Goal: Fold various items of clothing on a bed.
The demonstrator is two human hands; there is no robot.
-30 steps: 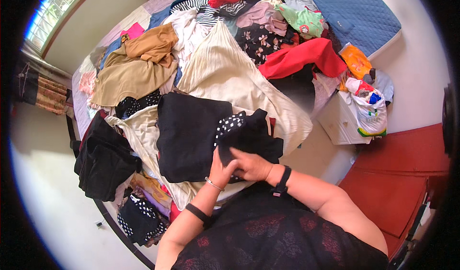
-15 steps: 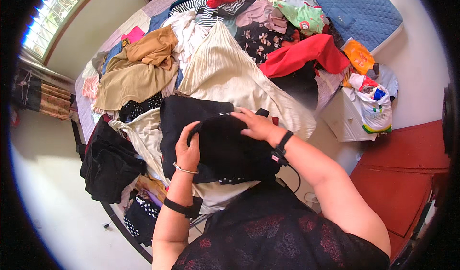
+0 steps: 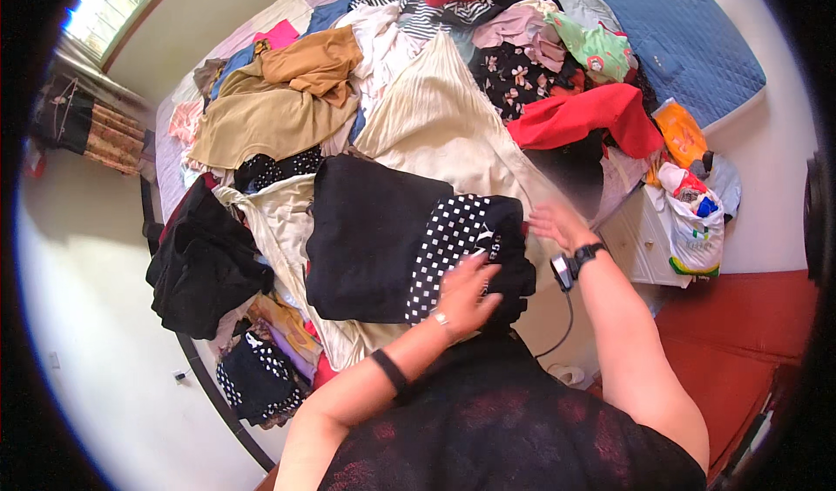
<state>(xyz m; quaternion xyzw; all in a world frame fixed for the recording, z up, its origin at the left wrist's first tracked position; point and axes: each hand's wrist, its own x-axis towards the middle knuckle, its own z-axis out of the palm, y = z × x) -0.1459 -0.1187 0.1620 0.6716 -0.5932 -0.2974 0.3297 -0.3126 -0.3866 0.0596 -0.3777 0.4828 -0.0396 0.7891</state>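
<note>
A black garment lies folded flat before me on the near edge of the bed. Across its right part runs a black band with white square dots, with plain black cloth beyond it. My left hand is over the lower part of the dotted band, fingers spread and slightly blurred; whether it presses on the cloth I cannot tell. Just off the garment's right edge is my right hand, its fingers stretched out and nothing in it. Cream pleated cloth spreads under and behind the garment.
Tan clothing is heaped at the left, and a black garment hangs over the bed's near left edge. Red cloth lies at the right, near a stuffed white plastic bag on a white cabinet.
Both hands have let go of the black cloth, which now lies flat with its dotted band showing. The left hand moved right and down, the right hand out to the right.
</note>
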